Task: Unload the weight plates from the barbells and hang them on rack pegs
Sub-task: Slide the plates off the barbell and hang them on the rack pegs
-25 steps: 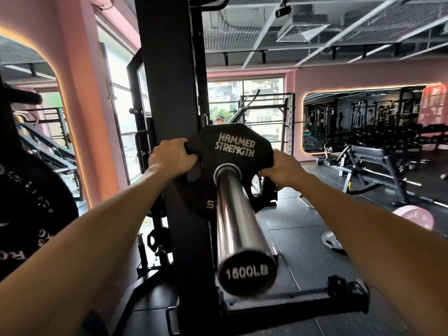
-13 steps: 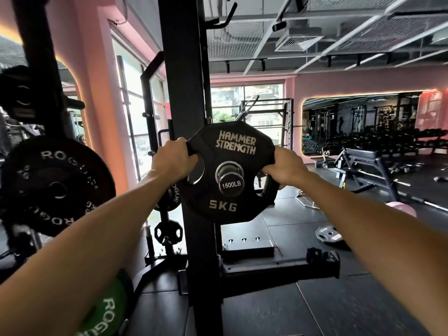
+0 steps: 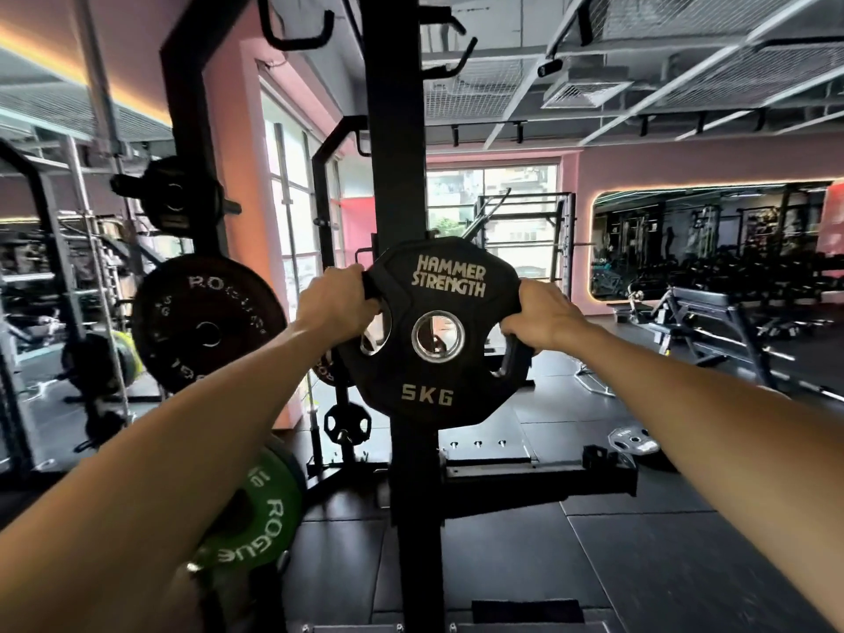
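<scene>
A black 5 kg plate (image 3: pixel 434 386) marked HAMMER STRENGTH hangs in the air in front of the black rack upright (image 3: pixel 395 130). My left hand (image 3: pixel 338 303) grips its left handle slot and my right hand (image 3: pixel 543 319) grips its right edge. The plate's centre hole is empty and I see through it; no barbell is in view. On the left, a large black Rogue plate (image 3: pixel 205 322) hangs on a rack peg, with a smaller black plate (image 3: pixel 176 198) above it and a green Rogue plate (image 3: pixel 255 513) low down, partly behind my left arm.
A small black plate (image 3: pixel 347 424) hangs low on the rack behind the upright. Another plate (image 3: pixel 635 440) lies on the dark rubber floor to the right. A bench (image 3: pixel 712 326) and more machines stand at the right; black hooks (image 3: pixel 297 34) jut out overhead.
The plate has come off the end of the barbell sleeve, which has left the view. My view has pulled back and swung left, showing more of the plates on the left rack.
</scene>
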{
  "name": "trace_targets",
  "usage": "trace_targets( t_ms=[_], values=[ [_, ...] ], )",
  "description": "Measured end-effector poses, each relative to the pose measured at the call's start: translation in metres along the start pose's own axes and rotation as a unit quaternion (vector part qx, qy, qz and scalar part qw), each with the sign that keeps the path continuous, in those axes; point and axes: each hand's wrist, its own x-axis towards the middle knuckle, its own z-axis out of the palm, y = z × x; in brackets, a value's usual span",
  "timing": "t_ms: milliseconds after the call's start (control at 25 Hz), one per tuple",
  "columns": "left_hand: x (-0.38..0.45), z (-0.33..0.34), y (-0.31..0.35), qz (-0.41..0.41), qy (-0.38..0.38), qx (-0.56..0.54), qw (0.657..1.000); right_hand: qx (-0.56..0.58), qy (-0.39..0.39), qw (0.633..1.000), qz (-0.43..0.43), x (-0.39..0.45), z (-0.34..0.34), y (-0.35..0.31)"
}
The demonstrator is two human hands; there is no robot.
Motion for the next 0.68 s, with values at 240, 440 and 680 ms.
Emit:
trace_targets(
  t_ms=[240,440,680],
  values=[
    [-0.025,-0.066,-0.085,-0.015,0.018,0.017,1.000,0.020,0.002,0.999,-0.045,-0.016,0.015,-0.099],
    [-0.042,-0.119,-0.189,-0.007,0.018,0.034,0.999,0.025,0.010,0.997,-0.075,-0.041,0.046,-0.200],
    [-0.065,-0.180,-0.301,0.008,0.013,0.043,0.999,0.061,-0.007,0.995,-0.081,-0.067,0.088,-0.319]
  ],
)
